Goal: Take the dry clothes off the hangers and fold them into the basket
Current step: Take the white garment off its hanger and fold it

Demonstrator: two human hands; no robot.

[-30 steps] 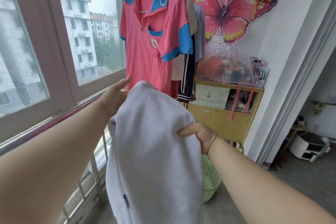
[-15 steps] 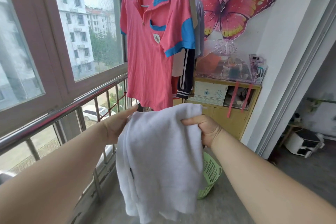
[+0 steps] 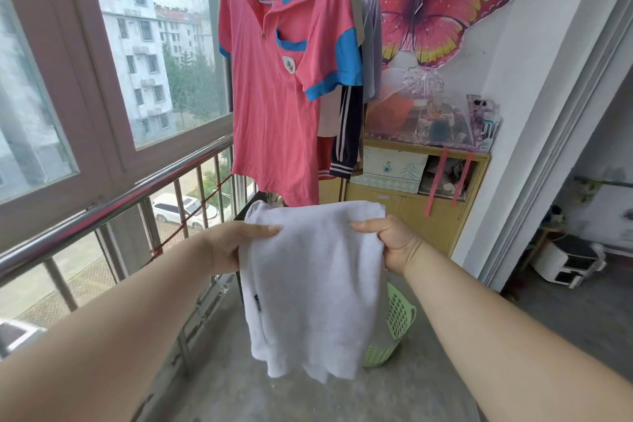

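– Balcony: window and steel railing (image 3: 113, 205) on one side, yellow cabinet (image 3: 428, 212) at the back, concrete floor (image 3: 342, 394). How far along?

– Early to middle, I'd judge. One white garment (image 3: 315, 284) is down and held out in front, doubled over. It hangs in the air, clear of the floor.

– Hands?

– Left hand (image 3: 229, 247) pinches the top left corner, with its fingers (image 3: 270, 228) laid over the front of the cloth. Right hand (image 3: 394, 243) has its fingers curled round the top right edge. Both hold the garment and nothing else.

– Basket?

– Green basket (image 3: 399, 319) stands on the floor, just behind and below the garment. The cloth hides most of it, so I can't tell what's inside.

– What's left?

– Plenty. The white piece looks only partly folded and isn't in the basket yet. The pink polo shirt (image 3: 274, 106) is still hung up by the window. Behind it hang a dark striped garment (image 3: 349, 134) and a grey-blue one (image 3: 371, 44), and more may be hidden. All of those need taking down, folding and putting in the basket.
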